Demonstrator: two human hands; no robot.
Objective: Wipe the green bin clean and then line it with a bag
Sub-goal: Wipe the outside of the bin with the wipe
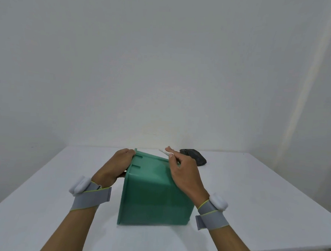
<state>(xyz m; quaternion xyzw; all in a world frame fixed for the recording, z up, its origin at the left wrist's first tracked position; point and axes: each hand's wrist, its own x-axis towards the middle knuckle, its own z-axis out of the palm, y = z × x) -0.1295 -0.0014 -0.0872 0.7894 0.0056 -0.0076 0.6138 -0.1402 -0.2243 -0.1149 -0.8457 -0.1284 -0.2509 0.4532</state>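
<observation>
Your green rectangular plastic bin point(155, 192) sits near the middle of the white table point(253, 197), tipped over so that its base faces you and its open rim points toward the wall. Your left hand point(116, 167) grips the bin's far left edge, fingers curled round the rim. Your right hand point(185, 172) rests on the bin's upper right edge and pinches a small white wipe point(166, 152) between thumb and fingers, the wipe lying at the rim's top corner. Both wrists wear grey straps with white sensor pods point(218, 202). A folded dark plastic bag point(194, 157) lies on the table just behind your right hand, near the wall.
</observation>
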